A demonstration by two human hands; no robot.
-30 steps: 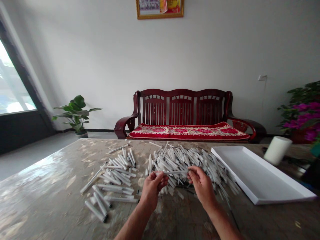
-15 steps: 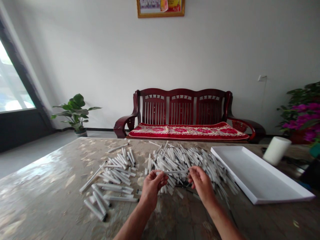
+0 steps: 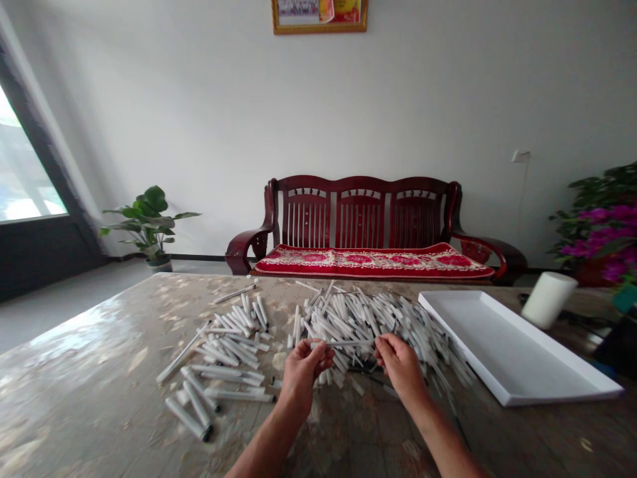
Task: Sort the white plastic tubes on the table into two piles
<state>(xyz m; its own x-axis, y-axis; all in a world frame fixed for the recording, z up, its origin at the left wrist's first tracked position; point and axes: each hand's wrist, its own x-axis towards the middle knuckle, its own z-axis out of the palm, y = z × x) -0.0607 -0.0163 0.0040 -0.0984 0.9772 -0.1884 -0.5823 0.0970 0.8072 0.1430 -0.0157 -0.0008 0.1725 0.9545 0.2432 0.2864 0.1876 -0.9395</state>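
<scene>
Your left hand (image 3: 302, 375) and right hand (image 3: 399, 365) both pinch a slim white tube (image 3: 343, 343) at its ends, fingers closed on it, holding it level over the near edge of a big heap of white tubes (image 3: 378, 318). That heap lies on a mottled tabletop (image 3: 99, 345) — a smaller scattered batch (image 3: 229, 345) to its left, a white tray (image 3: 512, 352) just to its right.

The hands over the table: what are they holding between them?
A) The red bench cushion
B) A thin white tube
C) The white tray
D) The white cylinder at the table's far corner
B. The left hand and right hand grip the two ends of a thin white tube, just in front of a heap of white tubes.
</scene>
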